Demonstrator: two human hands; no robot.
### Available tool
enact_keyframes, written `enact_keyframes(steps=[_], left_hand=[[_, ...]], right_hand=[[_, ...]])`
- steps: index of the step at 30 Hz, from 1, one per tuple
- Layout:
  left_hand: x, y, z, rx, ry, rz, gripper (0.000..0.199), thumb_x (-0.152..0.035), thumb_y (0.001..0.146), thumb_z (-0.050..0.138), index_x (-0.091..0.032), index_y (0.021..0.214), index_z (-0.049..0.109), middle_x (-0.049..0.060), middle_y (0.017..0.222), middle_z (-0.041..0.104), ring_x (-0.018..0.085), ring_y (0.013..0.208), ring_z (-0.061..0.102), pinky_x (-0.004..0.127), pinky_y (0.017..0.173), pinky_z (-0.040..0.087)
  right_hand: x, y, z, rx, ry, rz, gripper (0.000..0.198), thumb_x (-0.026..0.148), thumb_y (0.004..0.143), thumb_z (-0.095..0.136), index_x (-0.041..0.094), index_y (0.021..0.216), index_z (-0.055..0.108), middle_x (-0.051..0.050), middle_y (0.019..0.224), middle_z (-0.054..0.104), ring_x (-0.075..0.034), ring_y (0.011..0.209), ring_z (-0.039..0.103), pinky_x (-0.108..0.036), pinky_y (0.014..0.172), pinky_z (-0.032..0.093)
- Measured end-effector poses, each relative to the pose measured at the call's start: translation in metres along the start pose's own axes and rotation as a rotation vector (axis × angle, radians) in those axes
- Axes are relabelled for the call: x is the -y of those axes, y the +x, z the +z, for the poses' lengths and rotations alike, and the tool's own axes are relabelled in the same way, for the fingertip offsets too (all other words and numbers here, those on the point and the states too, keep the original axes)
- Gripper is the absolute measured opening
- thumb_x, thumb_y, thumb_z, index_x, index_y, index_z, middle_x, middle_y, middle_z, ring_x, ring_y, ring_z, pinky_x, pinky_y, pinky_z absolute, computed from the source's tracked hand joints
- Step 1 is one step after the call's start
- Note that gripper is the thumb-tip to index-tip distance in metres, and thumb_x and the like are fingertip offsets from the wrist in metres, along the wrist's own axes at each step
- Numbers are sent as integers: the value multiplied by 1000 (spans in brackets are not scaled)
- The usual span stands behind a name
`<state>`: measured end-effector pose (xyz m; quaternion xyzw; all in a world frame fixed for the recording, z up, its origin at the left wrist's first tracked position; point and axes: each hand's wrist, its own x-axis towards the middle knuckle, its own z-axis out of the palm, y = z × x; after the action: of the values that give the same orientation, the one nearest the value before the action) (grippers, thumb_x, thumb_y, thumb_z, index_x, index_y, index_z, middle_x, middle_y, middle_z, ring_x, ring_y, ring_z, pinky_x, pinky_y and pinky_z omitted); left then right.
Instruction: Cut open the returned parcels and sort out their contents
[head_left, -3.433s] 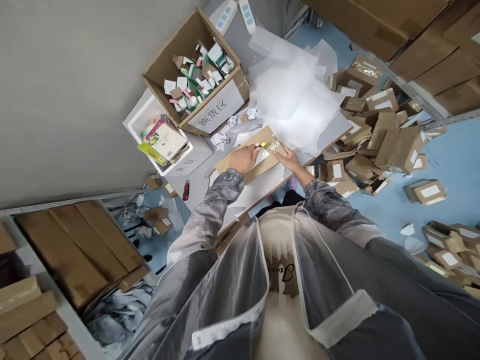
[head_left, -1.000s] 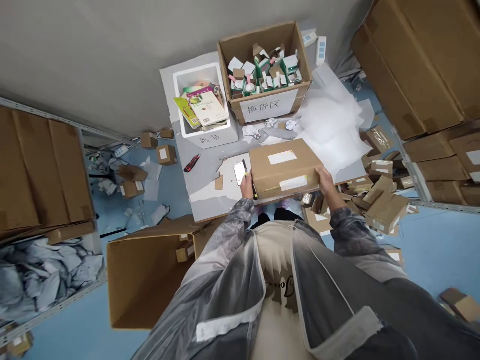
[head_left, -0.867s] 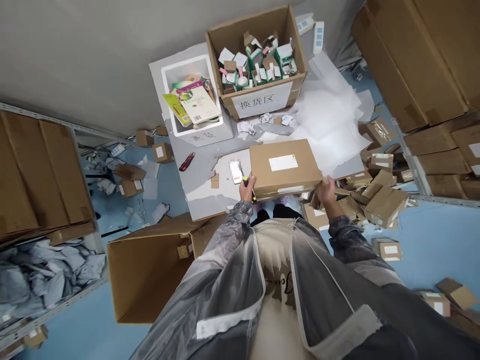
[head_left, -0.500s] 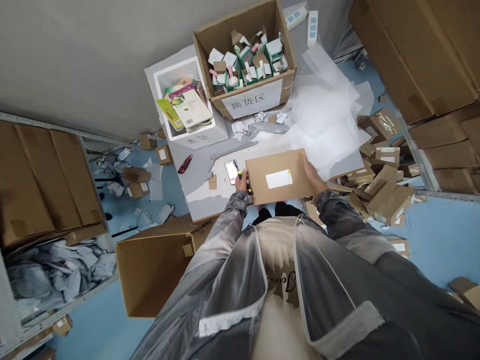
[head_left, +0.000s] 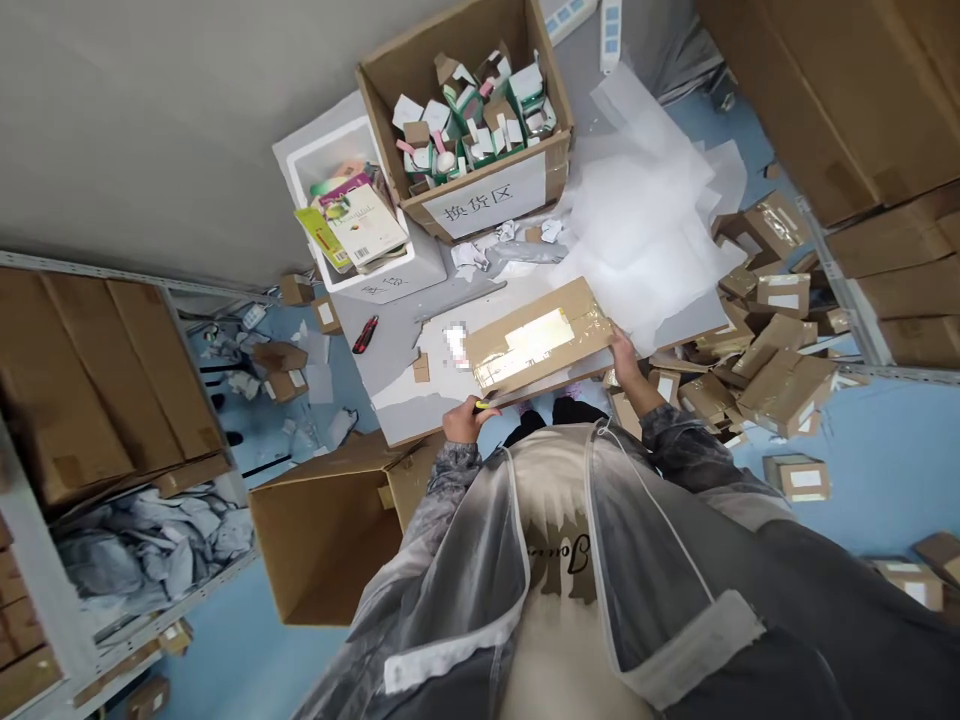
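Where the head view looks down on the work, the cardboard parcel (head_left: pixel 525 320) lies between the two hands, over the near part of the table (head_left: pixel 409 415); whether it rests there or is held just above cannot be told. The right hand (head_left: pixel 627 362) is the nearer, in contact with it: its fingers grip the parcel's right end. The left hand (head_left: pixel 461 422) is apart from the cardboard, at the table's front edge, its fingers closed around a yellow-and-black cutter (head_left: pixel 484 405). From those left fingers the parcel lies forward and to the right, its left end closest; the cutter points right, toward the near long edge, but whether its tip touches the cardboard is too small to tell.

The parcel's long axis runs aslant, from near left to far right, roughly along the table's front edge. A broad face is turned up, bearing shiny tape (head_left: pixel 598 322) and a bright label (head_left: pixel 540 340). The left end points toward a pixelated white object (head_left: pixel 454 345) just beside it, the right end toward the white packing sheets (head_left: pixel 637 200).
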<state>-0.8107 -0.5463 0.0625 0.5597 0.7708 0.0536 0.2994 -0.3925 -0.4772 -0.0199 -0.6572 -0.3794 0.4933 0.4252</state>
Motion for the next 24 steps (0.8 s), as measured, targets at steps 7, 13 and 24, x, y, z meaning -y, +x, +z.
enact_keyframes(steps=[7, 13, 24], left_hand=[[-134, 35, -13, 200, 146, 546, 52, -52, 127, 63, -24, 170, 71, 18, 147, 88, 38, 108, 88, 39, 89, 57], [-242, 79, 3, 290, 442, 685, 55, -42, 129, 61, -27, 181, 73, 22, 145, 88, 42, 126, 87, 44, 102, 60], [-224, 61, -13, 321, 829, 832, 75, -9, 121, 47, -17, 195, 53, 28, 136, 85, 37, 121, 89, 43, 95, 60]], right_hand=[[-4, -13, 24, -130, 105, 63, 114, 110, 90, 64, 25, 164, 83, -16, 172, 80, -39, 169, 70, -54, 151, 51], [-1, -12, 36, -167, 135, 17, 106, 108, 95, 65, 25, 158, 87, -16, 171, 81, -38, 173, 67, -53, 152, 49], [0, -10, 46, -307, 60, -6, 83, 90, 106, 58, 24, 146, 90, -16, 160, 87, -39, 159, 76, -54, 145, 56]])
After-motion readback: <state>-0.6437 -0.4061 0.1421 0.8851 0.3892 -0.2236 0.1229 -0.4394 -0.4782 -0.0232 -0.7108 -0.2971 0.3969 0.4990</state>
